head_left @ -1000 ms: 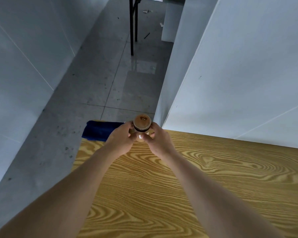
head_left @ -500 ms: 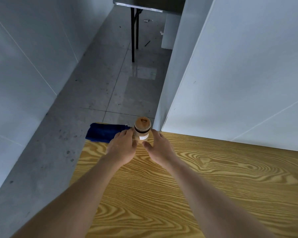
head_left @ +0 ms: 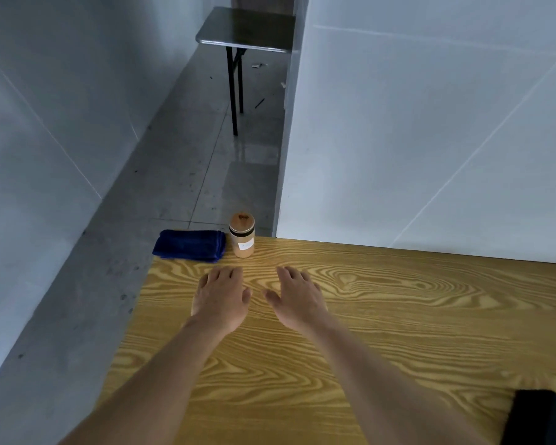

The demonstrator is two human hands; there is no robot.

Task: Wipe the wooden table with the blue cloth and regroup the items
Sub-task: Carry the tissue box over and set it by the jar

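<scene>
While both hands hover empty, jar (head_left: 241,236) stands upright, lidded.

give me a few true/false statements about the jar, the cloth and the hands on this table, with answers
1. The blue cloth lies folded at the far left corner of the wooden table. True.
2. The left hand is gripping the jar. False: both hands are open and empty, nearer the person than the jar and apart from it.
3. The jar stands upright just to the right of the cloth. True.
4. The right hand is holding the cloth. False: it holds nothing, and the cloth lies untouched on the far side of the left hand.
5. The jar lies tipped on its side. False: it stands upright with its lid on top.
</scene>
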